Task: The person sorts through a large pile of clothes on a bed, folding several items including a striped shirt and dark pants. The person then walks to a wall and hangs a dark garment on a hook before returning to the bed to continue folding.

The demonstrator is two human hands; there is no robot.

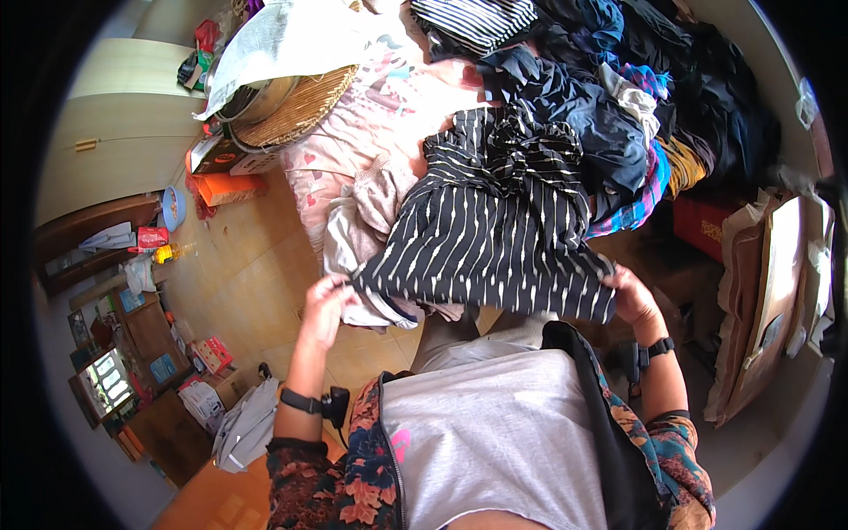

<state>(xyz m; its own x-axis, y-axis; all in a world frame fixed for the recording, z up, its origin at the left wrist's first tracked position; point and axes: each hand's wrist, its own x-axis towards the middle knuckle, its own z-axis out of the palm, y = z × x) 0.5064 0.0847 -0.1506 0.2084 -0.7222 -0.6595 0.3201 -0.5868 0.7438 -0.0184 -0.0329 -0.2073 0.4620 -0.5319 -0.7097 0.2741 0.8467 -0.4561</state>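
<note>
A black garment with wavy white stripes (486, 230) lies spread on the near end of the bed, its lower edge stretched between my hands. My left hand (327, 305) pinches its near left corner. At the near right corner, my right hand (631, 293) grips the cloth. The far part of the garment is bunched and gathered. Under its left side lie a pale pink knitted garment (382, 190) and some whitish cloth (340, 238), partly covered.
Dark clothes (574, 115) pile up at the far right of the pink bedsheet (318, 168), near a striped folded garment (473, 22). A woven tray (305, 110) with a metal pot stands at the far left. Framed panels (764, 309) lean at right.
</note>
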